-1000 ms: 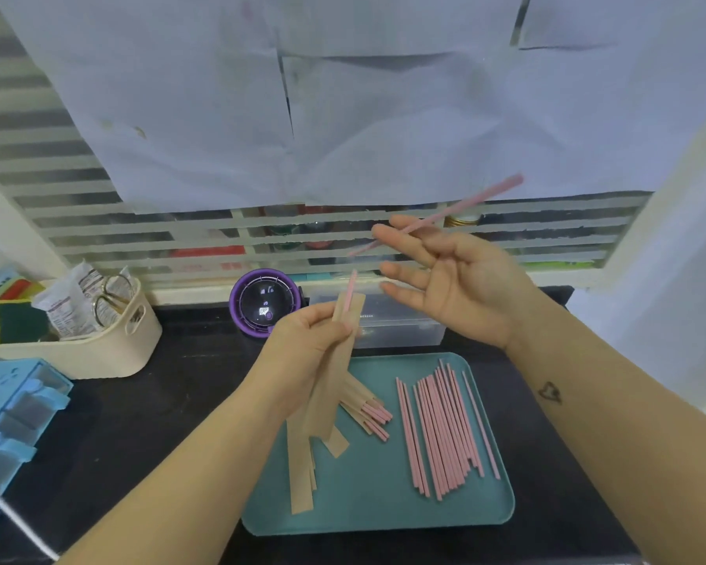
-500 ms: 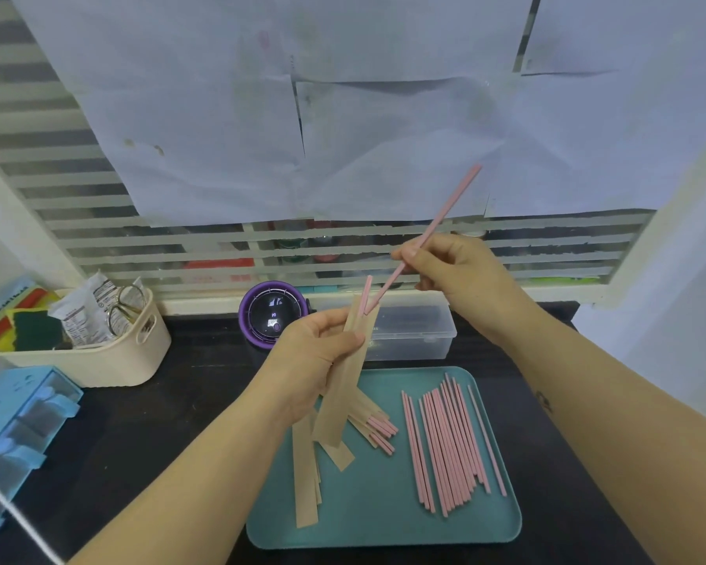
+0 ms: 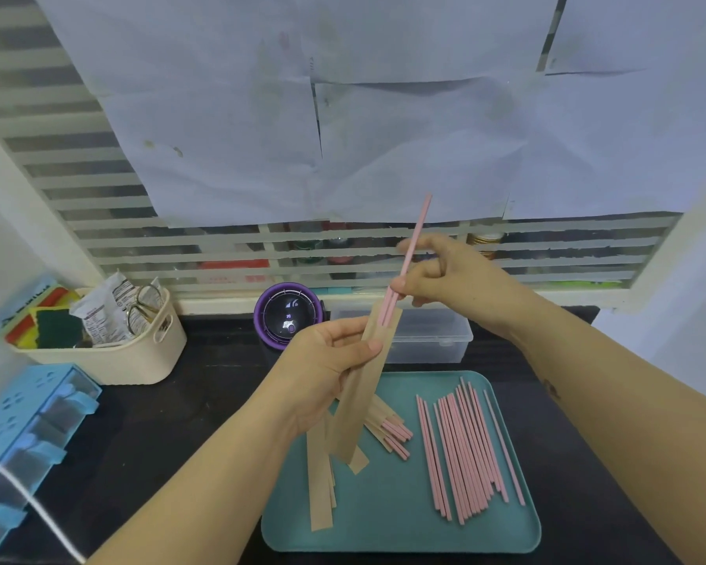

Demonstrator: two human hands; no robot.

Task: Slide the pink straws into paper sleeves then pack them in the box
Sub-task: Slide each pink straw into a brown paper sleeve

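My left hand (image 3: 323, 373) pinched the paper sleeve (image 3: 359, 391) near its mouth, above the teal tray (image 3: 384, 519). My right hand (image 3: 437, 275) pinched the pink straw (image 3: 410, 250) at mid-length, its lower end entering beside another straw. Both looked light; the straw stiff, the sleeve floppy, so I judged a grip close to the opening best. The clear box (image 3: 428, 340) waited behind on the tabletop.

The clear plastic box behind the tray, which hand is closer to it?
Right. The right hand hovers just above the box; the left hand sits beside its left end.
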